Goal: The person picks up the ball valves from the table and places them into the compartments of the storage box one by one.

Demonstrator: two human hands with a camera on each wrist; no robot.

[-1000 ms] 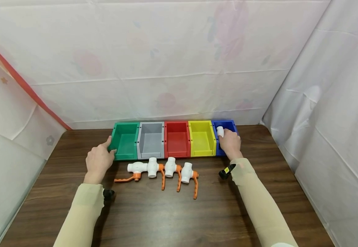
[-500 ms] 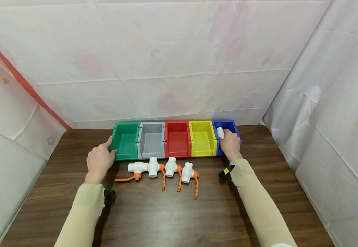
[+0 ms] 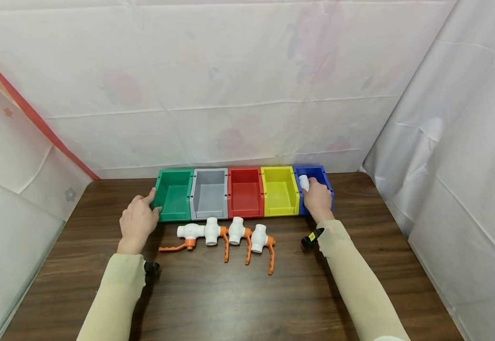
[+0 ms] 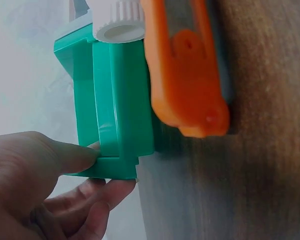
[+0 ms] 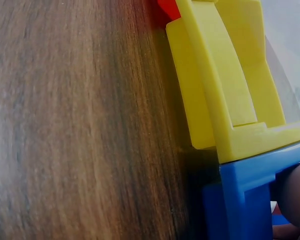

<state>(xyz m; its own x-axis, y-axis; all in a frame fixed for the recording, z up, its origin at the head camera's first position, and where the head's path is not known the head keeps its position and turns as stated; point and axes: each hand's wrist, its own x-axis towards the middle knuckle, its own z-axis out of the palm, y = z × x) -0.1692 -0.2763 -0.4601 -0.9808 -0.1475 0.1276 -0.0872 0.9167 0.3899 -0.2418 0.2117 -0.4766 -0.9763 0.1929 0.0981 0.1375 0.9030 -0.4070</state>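
Note:
My left hand grips the side wall of the green bin at the left end of a row of bins. In the left wrist view the thumb lies inside the wall and the other fingers outside. At the row's right end my right hand reaches into the blue bin, holding a white ball valve; only its white end shows, the rest being hidden by the hand. In the right wrist view the fingers show only at the edge, behind the blue bin's wall.
Between them stand the grey, red and yellow bins. Several white ball valves with orange handles lie before the row on the wooden table. White cloth hangs behind and at both sides.
Almost nothing differs. The right wrist has shifted very slightly to the left; both hands keep their places at the green and blue bins.

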